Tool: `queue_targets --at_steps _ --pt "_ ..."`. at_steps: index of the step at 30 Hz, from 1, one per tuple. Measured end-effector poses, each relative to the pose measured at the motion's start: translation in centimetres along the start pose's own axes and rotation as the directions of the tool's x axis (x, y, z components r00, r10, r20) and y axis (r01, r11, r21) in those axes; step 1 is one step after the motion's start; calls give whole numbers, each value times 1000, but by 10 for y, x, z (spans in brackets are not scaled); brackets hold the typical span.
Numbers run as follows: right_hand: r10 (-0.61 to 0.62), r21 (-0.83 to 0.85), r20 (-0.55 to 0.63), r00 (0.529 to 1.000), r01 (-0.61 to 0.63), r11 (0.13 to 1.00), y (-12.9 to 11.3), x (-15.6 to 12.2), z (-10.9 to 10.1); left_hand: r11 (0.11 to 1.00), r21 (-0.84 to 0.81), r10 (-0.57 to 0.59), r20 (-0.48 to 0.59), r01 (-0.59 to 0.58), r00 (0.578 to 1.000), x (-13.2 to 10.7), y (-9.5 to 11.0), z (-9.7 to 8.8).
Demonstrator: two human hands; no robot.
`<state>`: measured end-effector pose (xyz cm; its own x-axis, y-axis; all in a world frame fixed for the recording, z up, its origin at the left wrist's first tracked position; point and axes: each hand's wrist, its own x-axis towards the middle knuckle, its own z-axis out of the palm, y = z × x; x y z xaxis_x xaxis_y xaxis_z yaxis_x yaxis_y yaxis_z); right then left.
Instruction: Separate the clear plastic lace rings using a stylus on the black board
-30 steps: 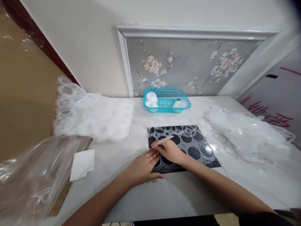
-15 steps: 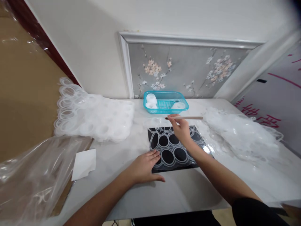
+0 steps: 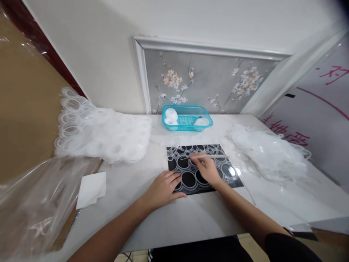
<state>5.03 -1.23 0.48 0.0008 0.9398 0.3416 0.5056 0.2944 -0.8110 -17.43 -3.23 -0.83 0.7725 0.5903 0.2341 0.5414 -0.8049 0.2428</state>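
Right hand (image 3: 207,169) around thin, blurred stick (image 3: 218,156)

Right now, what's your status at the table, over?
Left hand flat on the edge of the ringed sheet. Right hand pinching a thin stick over it. Plastic heap left, film pile right, both apart.

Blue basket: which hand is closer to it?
Right. The right hand, holding a stick, is over the mat in front of the basket. The left hand rests farther back at the mat's left edge.
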Motion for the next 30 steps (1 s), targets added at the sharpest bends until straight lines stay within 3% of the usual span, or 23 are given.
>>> queue_targets --at_steps 2,5,11,19,25,28,30 --pt "22 34 129 991 -27 999 2 -7 12 999 20 34 -14 -34 999 1 0 0" --pt "74 62 196 978 -87 994 5 -11 18 995 52 91 1 -91 996 2 1 0" --pt "84 87 200 976 -103 991 7 -9 16 988 83 123 90 -130 988 2 0 3" --pt "13 65 165 986 -24 998 9 -13 20 989 79 122 82 -128 989 2 -1 7" --pt "-95 0 155 983 96 995 10 -10 19 994 18 111 63 -112 992 2 -3 8" --pt "-181 -167 168 969 209 963 10 -19 24 995 -38 90 90 -87 992 4 -5 6" --pt "-251 -328 204 946 308 893 7 -26 28 994 -77 84 121 -75 989 5 -5 4"
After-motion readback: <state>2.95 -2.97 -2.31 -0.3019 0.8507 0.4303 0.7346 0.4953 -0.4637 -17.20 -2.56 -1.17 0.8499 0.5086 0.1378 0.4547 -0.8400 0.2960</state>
